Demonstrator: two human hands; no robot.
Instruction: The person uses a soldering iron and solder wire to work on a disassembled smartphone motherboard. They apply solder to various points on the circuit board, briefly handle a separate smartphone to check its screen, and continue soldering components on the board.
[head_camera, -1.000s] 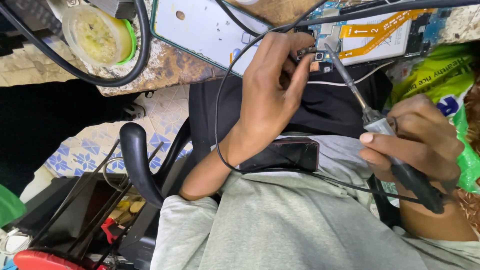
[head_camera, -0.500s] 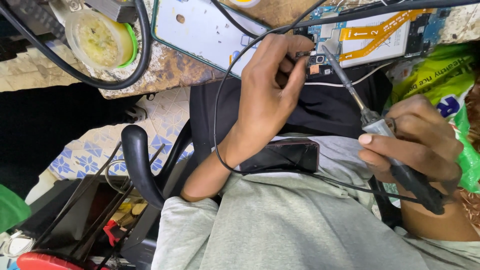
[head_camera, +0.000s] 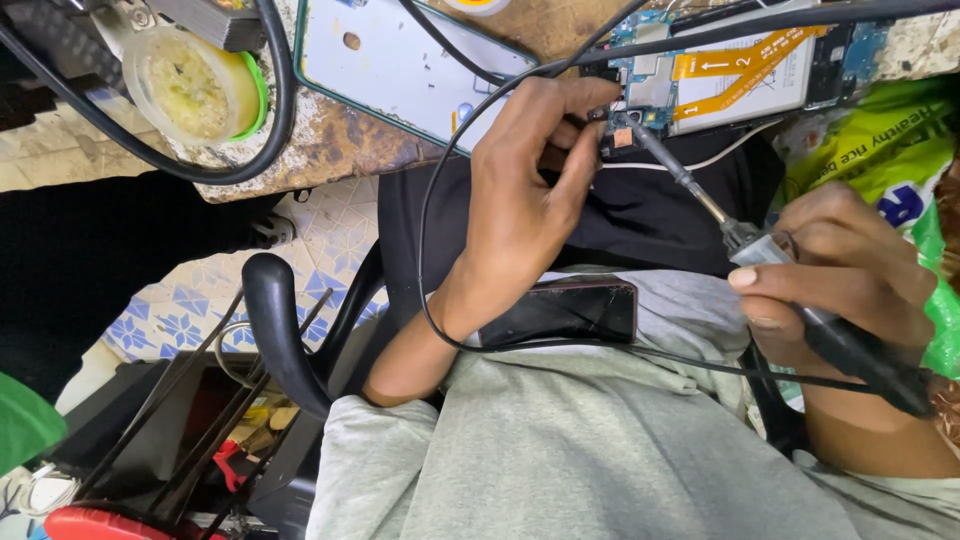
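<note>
An opened phone's circuit board (head_camera: 655, 75) with an orange flex strip (head_camera: 745, 65) lies at the bench edge. My left hand (head_camera: 525, 200) reaches up to it, with its fingertips pinched at the board's lower edge, apparently on a thin pale wire (head_camera: 690, 163). My right hand (head_camera: 850, 270) grips the black handle of a soldering iron (head_camera: 700, 200). The iron's metal tip touches the board right beside my left fingertips. A black cable (head_camera: 430, 260) loops around my left wrist.
A white phone back cover (head_camera: 400, 65) lies on the worn bench (head_camera: 330, 150), next to a round tub of yellowish paste (head_camera: 190, 85) ringed by a thick black cable. A dark phone (head_camera: 565, 312) rests on my lap. There is a green bag (head_camera: 890, 160) at right and a chair arm (head_camera: 275, 330) at left.
Both hands keep their hold. The iron tip and my left fingertips have shifted only slightly along the board's edge.
</note>
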